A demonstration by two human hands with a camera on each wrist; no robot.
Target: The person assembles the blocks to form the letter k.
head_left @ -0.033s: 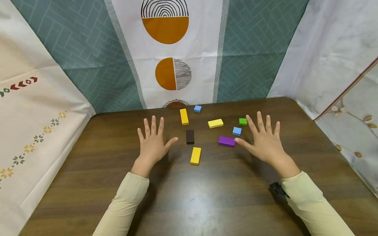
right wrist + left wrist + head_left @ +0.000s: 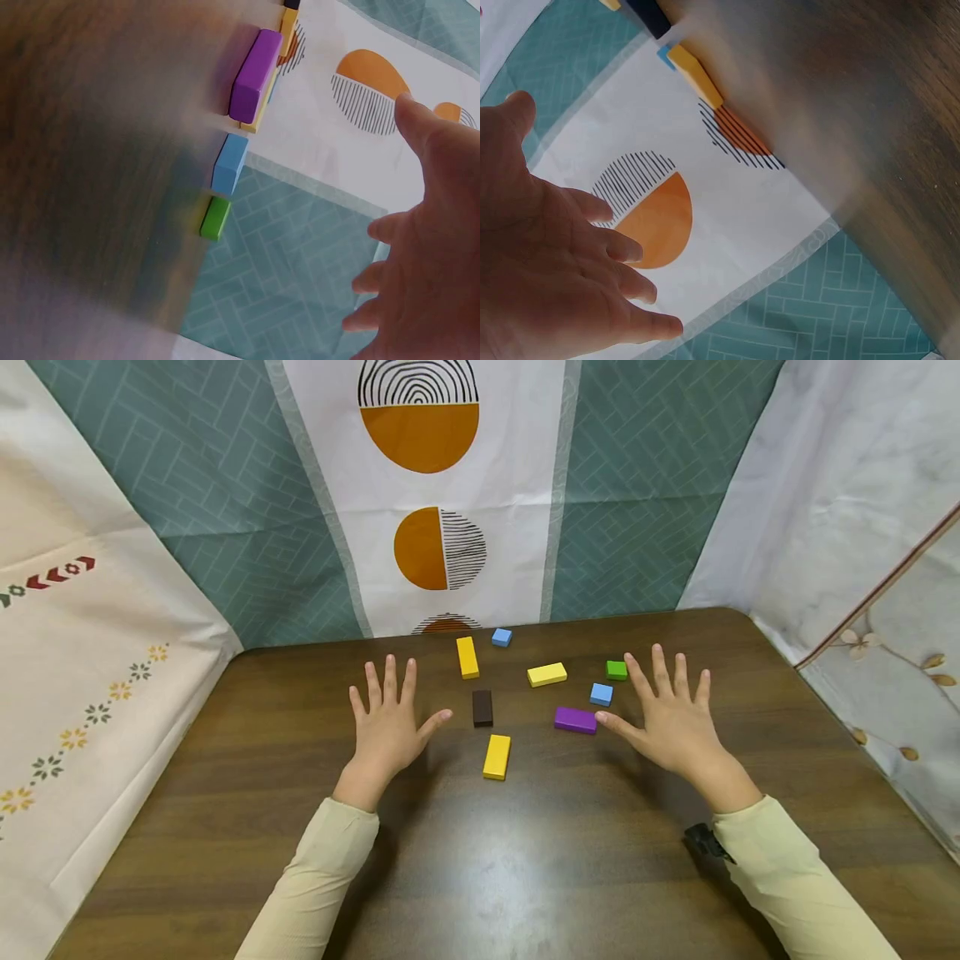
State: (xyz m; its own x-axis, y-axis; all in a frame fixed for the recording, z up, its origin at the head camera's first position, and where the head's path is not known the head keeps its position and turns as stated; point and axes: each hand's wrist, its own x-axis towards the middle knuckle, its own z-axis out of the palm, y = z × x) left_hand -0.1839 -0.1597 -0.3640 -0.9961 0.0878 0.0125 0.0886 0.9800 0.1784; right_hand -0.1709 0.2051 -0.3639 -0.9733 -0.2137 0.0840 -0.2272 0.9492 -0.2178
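Both hands are held over a dark wooden table with fingers spread, holding nothing. My left hand (image 2: pixel 386 731) is left of a dark brown block (image 2: pixel 482 708), its thumb pointing toward it. Below that block lies a yellow block (image 2: pixel 497 757), and an orange-yellow block (image 2: pixel 467 658) sits farther back. My right hand (image 2: pixel 675 727) has its thumb tip right at the end of a purple block (image 2: pixel 575 720) in the head view. Its index fingertip overlaps the edge of a small green block (image 2: pixel 617 671). Between them is a small blue block (image 2: pixel 601 694). The right wrist view shows the palm (image 2: pixel 442 255) apart from the blocks.
A pale yellow block (image 2: pixel 547 674) and another small blue block (image 2: pixel 502 637) lie toward the back of the table (image 2: pixel 450 877). A patterned cloth (image 2: pixel 630 552) hangs behind the far edge. Light cloths (image 2: pixel 97 677) flank both sides. A black strap (image 2: pixel 707 842) shows at the right cuff.
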